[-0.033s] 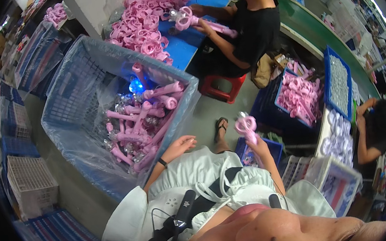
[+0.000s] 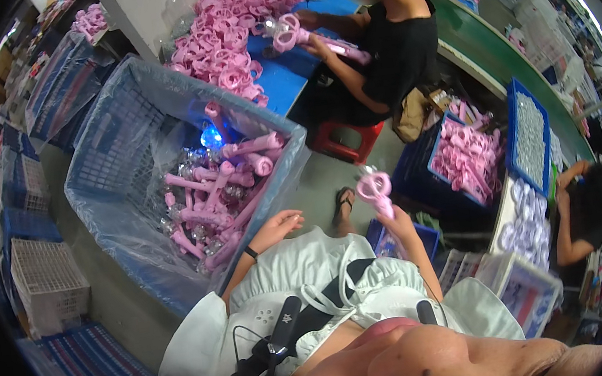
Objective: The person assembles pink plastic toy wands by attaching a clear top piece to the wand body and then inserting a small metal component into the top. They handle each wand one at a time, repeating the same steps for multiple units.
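My right hand (image 2: 399, 226) is closed around the handle of a pink toy wand (image 2: 375, 190), whose ring-shaped head points up and away from me. My left hand (image 2: 281, 227) holds nothing; its fingers are stretched out beside the near right rim of a large blue basket (image 2: 107, 217) lined with clear plastic. Inside that basket lies a heap of pink light-up wands (image 2: 208, 217) with clear, shiny heads. One clear ball (image 2: 211, 137) among them glows blue.
Across from me a person in black (image 2: 397, 51) holds another pink wand (image 2: 289, 33) at a blue table (image 2: 281, 79) piled with pink parts (image 2: 225, 41). A red stool (image 2: 349, 141), a bin of pink parts (image 2: 464, 154) and a white crate (image 2: 524, 289) stand around.
My right hand has shifted slightly to the left and away from me, and the wand's ring has moved with it. My left hand has hardly moved.
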`<action>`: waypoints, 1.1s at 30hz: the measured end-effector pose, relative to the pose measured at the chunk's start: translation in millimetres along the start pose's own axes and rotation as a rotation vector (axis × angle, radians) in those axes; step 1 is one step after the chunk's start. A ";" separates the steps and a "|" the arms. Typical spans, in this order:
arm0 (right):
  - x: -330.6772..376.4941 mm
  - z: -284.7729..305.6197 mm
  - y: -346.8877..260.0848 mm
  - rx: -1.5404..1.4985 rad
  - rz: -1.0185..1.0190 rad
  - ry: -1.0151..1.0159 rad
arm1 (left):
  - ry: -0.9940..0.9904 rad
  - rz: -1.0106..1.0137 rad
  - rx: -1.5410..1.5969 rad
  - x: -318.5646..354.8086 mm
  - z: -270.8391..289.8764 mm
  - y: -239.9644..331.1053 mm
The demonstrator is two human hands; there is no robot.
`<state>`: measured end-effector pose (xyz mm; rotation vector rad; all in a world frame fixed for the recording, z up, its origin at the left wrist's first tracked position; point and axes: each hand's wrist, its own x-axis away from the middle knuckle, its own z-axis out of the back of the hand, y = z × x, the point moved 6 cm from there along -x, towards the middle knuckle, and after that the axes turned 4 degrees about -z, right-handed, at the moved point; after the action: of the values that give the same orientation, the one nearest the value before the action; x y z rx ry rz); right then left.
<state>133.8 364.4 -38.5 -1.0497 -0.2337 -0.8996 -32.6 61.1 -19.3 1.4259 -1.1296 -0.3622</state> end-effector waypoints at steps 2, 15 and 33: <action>-33.6 12.0 -74.5 -0.134 0.214 -0.085 | 0.096 -0.076 0.014 -24.7 -8.2 34.2; -85.1 39.6 -300.5 0.167 0.757 -0.699 | 0.327 -0.796 0.603 -155.7 -51.1 177.9; -124.3 17.7 -305.0 0.326 0.687 -0.732 | 0.352 -0.700 0.736 -178.4 -30.2 163.1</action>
<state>-165.4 386.5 98.4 -1.0128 -0.5637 0.1665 -161.3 250.9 62.9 2.4262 -0.4389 -0.1579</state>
